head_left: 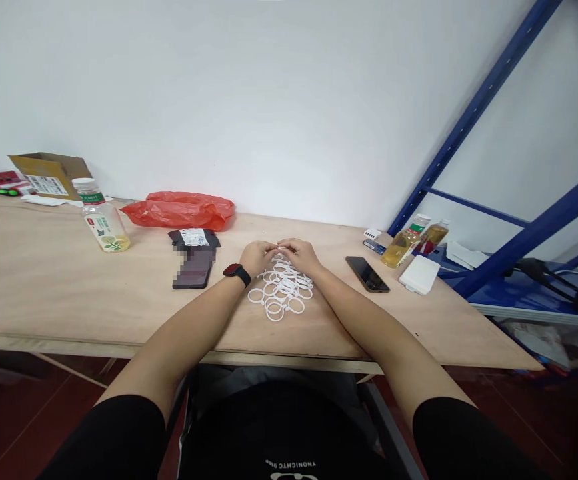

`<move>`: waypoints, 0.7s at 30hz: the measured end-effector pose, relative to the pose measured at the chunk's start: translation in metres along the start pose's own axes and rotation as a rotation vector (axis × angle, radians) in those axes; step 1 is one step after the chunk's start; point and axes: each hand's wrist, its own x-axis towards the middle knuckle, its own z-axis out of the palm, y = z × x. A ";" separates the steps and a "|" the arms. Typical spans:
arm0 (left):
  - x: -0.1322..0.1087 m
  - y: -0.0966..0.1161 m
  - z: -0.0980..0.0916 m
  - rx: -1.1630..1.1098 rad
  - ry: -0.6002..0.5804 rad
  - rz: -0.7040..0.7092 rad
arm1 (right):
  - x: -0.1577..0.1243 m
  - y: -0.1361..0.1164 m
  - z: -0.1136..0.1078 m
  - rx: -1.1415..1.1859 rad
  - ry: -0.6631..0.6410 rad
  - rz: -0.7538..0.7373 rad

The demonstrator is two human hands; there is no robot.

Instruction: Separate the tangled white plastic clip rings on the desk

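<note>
My left hand (pixel 259 257) and my right hand (pixel 299 255) meet at the far end of a small pile of white rings (pixel 287 287). The fingers of both hands are bent and their tips come together; a little white shows between them, but I cannot tell which hand is gripping it, or how firmly. The rings lie loosely, one over another, on the wooden worktop (pixel 119 300), between my two forearms. On my left wrist I wear a black watch (pixel 239 272). To the left there is a dark packet (pixel 193 238) with a white label, and behind it a red plastic bag (pixel 179 212). To the right of my right forearm lies a phone (pixel 367 274), near a white box (pixel 419 275).
</note>
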 end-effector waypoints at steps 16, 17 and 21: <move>0.001 -0.002 0.002 -0.041 0.054 0.057 | 0.000 -0.001 0.003 0.107 0.052 0.076; 0.000 -0.001 0.002 -0.042 0.059 0.057 | 0.000 -0.001 0.004 0.103 0.051 0.075; 0.000 0.000 0.003 -0.031 0.093 0.045 | 0.001 0.000 0.005 0.103 0.071 0.085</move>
